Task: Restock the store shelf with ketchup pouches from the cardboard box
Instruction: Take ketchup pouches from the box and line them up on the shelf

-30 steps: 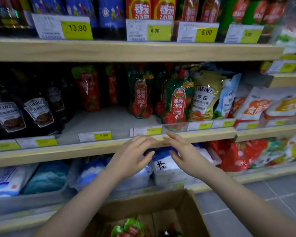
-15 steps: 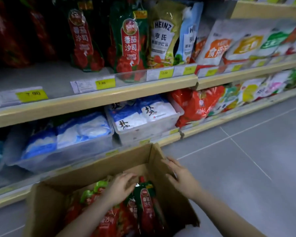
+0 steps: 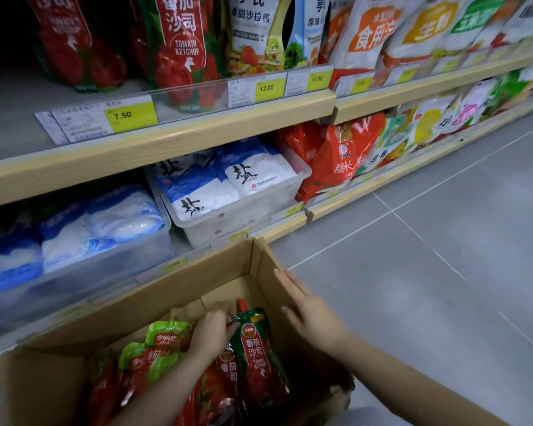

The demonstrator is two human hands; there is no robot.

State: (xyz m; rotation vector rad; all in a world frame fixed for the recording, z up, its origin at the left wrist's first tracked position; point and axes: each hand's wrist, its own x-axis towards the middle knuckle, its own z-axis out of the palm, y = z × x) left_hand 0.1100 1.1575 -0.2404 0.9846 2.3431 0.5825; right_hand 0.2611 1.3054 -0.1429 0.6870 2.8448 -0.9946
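Note:
An open cardboard box [image 3: 179, 281] stands on the floor before the shelf, holding several red and green ketchup pouches. My left hand [image 3: 211, 333] is inside it, fingers closed on the top of a green-and-red ketchup pouch [image 3: 256, 355] with a red cap. My right hand [image 3: 311, 312] rests flat, fingers apart, on the box's right wall. Two matching ketchup pouches [image 3: 179, 41] stand on the shelf [image 3: 166, 136] above, by the 7.90 price tag [image 3: 130, 116].
Clear bins of blue-and-white salt bags [image 3: 228, 186] fill the bottom shelf behind the box. Salad dressing pouches [image 3: 259, 29] and flour bags [image 3: 366, 35] stand to the right of the ketchup. Grey tiled floor [image 3: 428, 256] stretches right.
My view dropped from the shelf to the box. Both hands came down from the shelf edge; the left one reached into the box and closed on a pouch, the right one settled on the box wall.

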